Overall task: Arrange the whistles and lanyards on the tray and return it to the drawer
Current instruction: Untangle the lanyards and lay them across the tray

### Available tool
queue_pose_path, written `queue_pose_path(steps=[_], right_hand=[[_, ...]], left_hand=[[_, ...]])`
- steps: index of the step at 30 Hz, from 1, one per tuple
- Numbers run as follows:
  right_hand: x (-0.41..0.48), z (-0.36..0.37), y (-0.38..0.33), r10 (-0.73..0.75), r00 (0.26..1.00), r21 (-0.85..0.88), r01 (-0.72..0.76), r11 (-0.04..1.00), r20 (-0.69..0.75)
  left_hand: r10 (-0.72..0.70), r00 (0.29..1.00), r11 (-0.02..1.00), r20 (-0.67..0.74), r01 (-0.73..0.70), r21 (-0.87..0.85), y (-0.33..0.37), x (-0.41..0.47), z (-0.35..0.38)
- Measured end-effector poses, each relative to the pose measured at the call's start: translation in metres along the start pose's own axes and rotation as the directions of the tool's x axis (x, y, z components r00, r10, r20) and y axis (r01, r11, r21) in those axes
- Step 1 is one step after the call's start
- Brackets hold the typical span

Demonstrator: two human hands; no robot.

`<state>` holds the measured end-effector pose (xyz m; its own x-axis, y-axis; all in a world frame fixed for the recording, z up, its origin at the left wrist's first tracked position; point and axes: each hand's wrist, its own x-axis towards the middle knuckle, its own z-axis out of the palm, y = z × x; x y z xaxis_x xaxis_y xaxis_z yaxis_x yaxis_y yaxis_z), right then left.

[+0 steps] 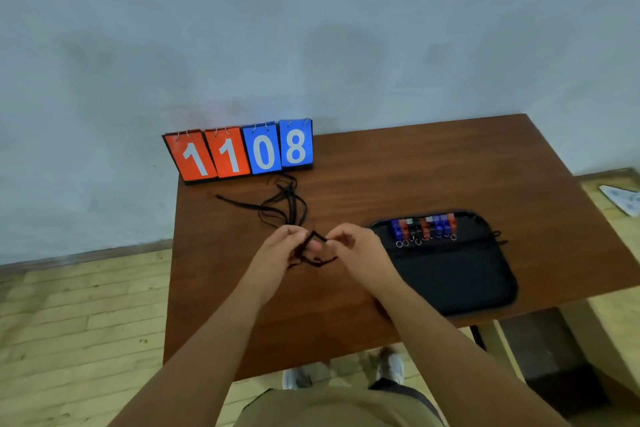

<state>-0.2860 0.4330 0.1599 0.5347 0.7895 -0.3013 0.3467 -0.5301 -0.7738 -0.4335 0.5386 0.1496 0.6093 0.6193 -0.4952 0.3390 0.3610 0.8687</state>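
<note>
Scoreboard (239,152) reads 11 08; left hand (277,250), right hand (358,250) apparently pinch one lanyard (320,262).

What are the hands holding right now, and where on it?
A black lanyard, pinched by both: left hand on its gathered part, right hand on the strand stretched between them.

Bench (415,166): dark reddish-brown with a fine wood grain.

Scoreboard (239,152), at 11 o'clock on the bench: two orange-red cards and two blue cards, all with white digits, on a black base.

Lanyards (287,204), just toward 6 o'clock from the scoreboard: plain black.

Tray (450,274), at 3 o'clock: plain black.

Whistles (424,227), along the tray's 12 o'clock edge: blue, orange-red and black in mixed order, with silver rings.

Wall (311,28): pale grey-blue, faintly mottled.

Floor (86,315): pale yellow wooden planks.
</note>
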Motion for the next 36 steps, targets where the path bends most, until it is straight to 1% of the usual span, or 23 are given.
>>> queue_pose_path(steps=[1,2,4,6,8,10,11,12,14,18,19,20,22,24,25,28,30,31,33,35,36], right_hand=[[-0.001,-0.005,-0.005,-0.026,1.000,0.018,0.027,0.999,-0.010],[-0.002,-0.010,-0.009,-0.048,0.999,0.036,0.049,0.998,-0.021],[-0.005,-0.017,-0.016,-0.074,0.997,0.068,0.076,0.995,-0.029],[-0.007,-0.023,-0.021,-0.089,0.995,0.105,0.092,0.990,-0.034],[-0.011,-0.026,-0.025,-0.067,0.997,0.163,0.073,0.984,-0.042],[-0.014,-0.027,-0.027,0.001,0.999,0.290,0.010,0.957,-0.039],[-0.015,-0.027,-0.028,0.037,0.999,0.399,-0.025,0.917,-0.022],[-0.016,-0.026,-0.028,0.060,0.998,0.525,-0.054,0.849,0.006],[-0.019,-0.023,-0.031,0.041,0.995,0.722,-0.095,0.685,0.092],[-0.023,-0.020,-0.044,-0.104,0.978,0.865,-0.105,0.491,0.178],[-0.022,-0.019,-0.046,-0.123,0.975,0.879,-0.107,0.465,0.185],[-0.023,-0.019,-0.050,-0.138,0.973,0.881,-0.103,0.463,0.187],[-0.025,-0.021,-0.057,-0.157,0.967,0.866,-0.102,0.490,0.203],[-0.028,-0.026,-0.063,-0.175,0.956,0.841,-0.112,0.529,0.237],[-0.029,-0.030,-0.066,-0.166,0.956,0.816,-0.110,0.567,0.244],[-0.031,-0.047,-0.072,-0.121,0.963,0.660,-0.073,0.747,0.242],[-0.032,-0.063,-0.077,-0.139,0.958,0.499,-0.005,0.866,0.252],[-0.033,-0.071,-0.080,-0.152,0.955,0.414,0.034,0.910,0.256],[-0.035,-0.084,-0.088,-0.169,0.954,0.305,0.088,0.948,0.249],[-0.034,-0.095,-0.095,-0.166,0.947,0.333,0.068,0.940,0.273],[-0.034,-0.099,-0.098,-0.167,0.939,0.360,0.050,0.931,0.300]], left_hand=[[0.012,1.000,0.999,-0.019,-0.013,-0.038,0.010,-0.002,0.003],[0.030,0.999,0.999,-0.043,-0.032,-0.037,0.019,-0.003,0.005],[0.079,0.995,0.997,-0.057,-0.078,0.018,0.032,-0.005,0.009],[0.096,0.994,0.995,-0.046,-0.095,0.025,0.042,-0.005,0.010],[0.119,0.992,0.993,-0.043,-0.119,-0.005,0.049,-0.006,0.009],[0.168,0.985,0.984,-0.039,-0.170,-0.058,0.057,-0.009,0.008],[0.193,0.981,0.978,-0.031,-0.195,-0.074,0.061,-0.012,0.008],[0.215,0.976,0.973,-0.021,-0.216,-0.078,0.064,-0.015,0.008],[0.251,0.968,0.964,0.010,-0.249,-0.094,0.071,-0.021,0.009],[0.297,0.951,0.945,0.086,-0.281,-0.166,0.092,-0.033,0.011],[0.309,0.945,0.941,0.105,-0.288,-0.179,0.099,-0.035,0.012],[0.319,0.940,0.937,0.121,-0.293,-0.189,0.106,-0.037,0.011],[0.343,0.930,0.935,0.130,-0.324,-0.145,0.118,-0.039,0.008],[0.381,0.920,0.924,0.096,-0.379,-0.039,0.125,-0.039,0.004],[0.399,0.914,0.916,0.068,-0.401,0.005,0.127,-0.039,0.001],[0.437,0.900,0.891,-0.002,-0.432,0.138,0.128,-0.042,-0.009],[0.439,0.898,0.881,-0.013,-0.428,0.201,0.127,-0.044,-0.016],[0.431,0.902,0.880,-0.019,-0.416,0.231,0.126,-0.044,-0.018],[0.413,0.910,0.864,-0.021,-0.384,0.326,0.126,-0.044,-0.017],[0.414,0.910,0.817,-0.010,-0.367,0.445,0.125,-0.042,-0.014],[0.422,0.907,0.805,0.005,-0.377,0.457,0.125,-0.042,-0.013]])
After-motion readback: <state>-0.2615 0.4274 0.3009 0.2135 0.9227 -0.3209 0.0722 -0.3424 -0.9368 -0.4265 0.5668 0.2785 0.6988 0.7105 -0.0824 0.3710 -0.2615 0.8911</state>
